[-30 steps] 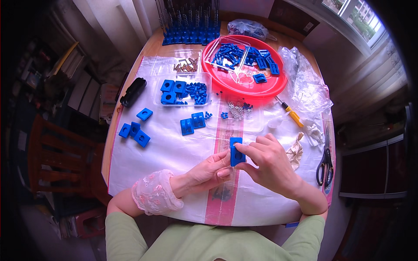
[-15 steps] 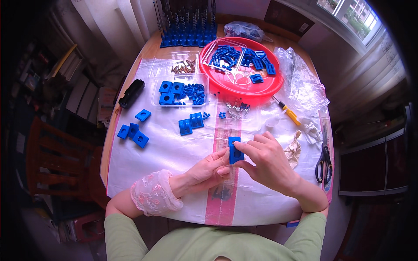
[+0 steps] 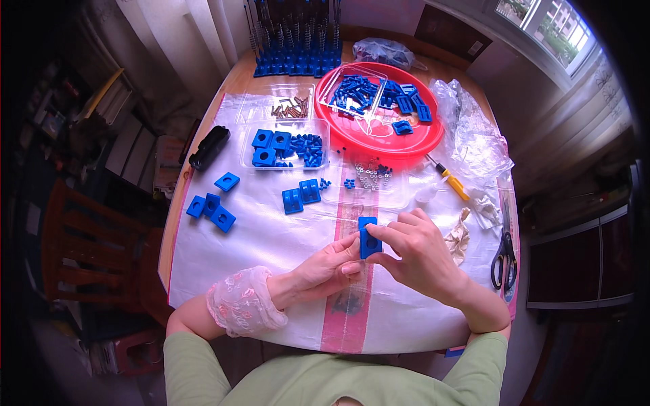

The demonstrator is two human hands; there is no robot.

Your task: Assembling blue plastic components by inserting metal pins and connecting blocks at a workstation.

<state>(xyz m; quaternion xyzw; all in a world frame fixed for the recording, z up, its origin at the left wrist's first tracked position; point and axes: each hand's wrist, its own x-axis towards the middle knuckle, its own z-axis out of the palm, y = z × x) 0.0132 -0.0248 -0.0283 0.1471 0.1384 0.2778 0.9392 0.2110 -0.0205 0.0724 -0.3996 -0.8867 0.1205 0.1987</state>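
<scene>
Both of my hands are closed on a blue plastic block (image 3: 370,247) with a round hole in its face, held over the pink stripe of the table cover. My left hand (image 3: 323,272) grips its left side between thumb and fingers. From the right, my right hand (image 3: 418,249) presses a fingertip near the top and keeps the thumb at the lower edge. A narrower blue section shows above the fingertip; whether it is a separate part I cannot tell. Beyond my hands lie two blue pieces with curved slots (image 3: 300,195) and a scatter of white rings (image 3: 372,176).
Loose blue blocks (image 3: 218,218) lie at the left, near a clear box (image 3: 245,159) of blue parts. A red tray (image 3: 433,142) stands behind. To the right are a yellow-handled screwdriver (image 3: 457,188), scissors (image 3: 504,260) and crumpled plastic (image 3: 474,128). Upright springs (image 3: 298,37) stand at the back.
The whole view has shifted slightly. Both hands keep nearly the same grip on the blue block, and nothing on the table has visibly moved.
</scene>
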